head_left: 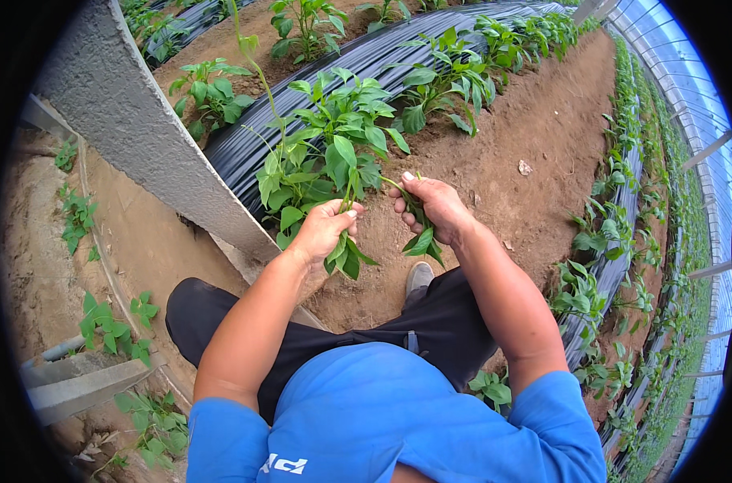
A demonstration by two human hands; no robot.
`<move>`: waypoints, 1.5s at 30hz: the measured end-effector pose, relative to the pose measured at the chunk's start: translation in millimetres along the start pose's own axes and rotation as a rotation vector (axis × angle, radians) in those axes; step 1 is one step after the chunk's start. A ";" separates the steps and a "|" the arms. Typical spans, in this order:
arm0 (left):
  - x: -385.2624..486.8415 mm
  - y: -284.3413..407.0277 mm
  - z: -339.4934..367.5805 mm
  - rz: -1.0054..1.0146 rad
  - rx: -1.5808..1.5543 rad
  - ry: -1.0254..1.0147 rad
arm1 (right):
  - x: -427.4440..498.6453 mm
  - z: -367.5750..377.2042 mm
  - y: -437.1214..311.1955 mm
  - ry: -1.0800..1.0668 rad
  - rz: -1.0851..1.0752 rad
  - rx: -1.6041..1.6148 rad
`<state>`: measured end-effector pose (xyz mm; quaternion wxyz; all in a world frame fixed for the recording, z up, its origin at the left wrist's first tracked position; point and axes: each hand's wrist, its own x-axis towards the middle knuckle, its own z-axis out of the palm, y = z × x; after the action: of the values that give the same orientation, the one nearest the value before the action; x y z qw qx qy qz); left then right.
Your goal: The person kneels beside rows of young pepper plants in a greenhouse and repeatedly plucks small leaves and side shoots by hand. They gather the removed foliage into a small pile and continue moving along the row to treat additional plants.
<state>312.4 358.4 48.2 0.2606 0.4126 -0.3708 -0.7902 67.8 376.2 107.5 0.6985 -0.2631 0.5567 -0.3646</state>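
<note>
Green plucked shoots hang leaves-down from my left hand, their stems poking up past the thumb. My right hand is closed around another small bunch of leafy shoots, with cut stem ends showing above the fingers. Both hands are held apart in front of my knees. Just beyond my left hand stands a bushy pepper plant; its lower leaves come close to the fingers. A thin vine rises beside that plant.
Black plastic mulch covers the bed behind the plant. A rough concrete post slants down on the left. Bare soil path runs to the right, with more plant rows beyond it. My shoe rests on the soil.
</note>
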 end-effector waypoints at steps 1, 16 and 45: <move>3.3 -1.2 -1.6 -0.006 -0.054 0.022 | 3.6 5.3 4.5 0.039 -0.029 0.017; 16.8 -49.6 9.7 0.164 -0.308 0.206 | 74.3 80.5 72.9 0.165 -0.203 0.032; -149.1 12.5 -209.2 -0.769 1.751 -0.065 | 19.6 60.4 -6.9 0.030 -0.436 -1.109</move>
<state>568.6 380.5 46.2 -0.4283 0.5326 -0.6762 -0.2752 127.0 354.1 115.9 0.3581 -0.6915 0.6071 -0.1582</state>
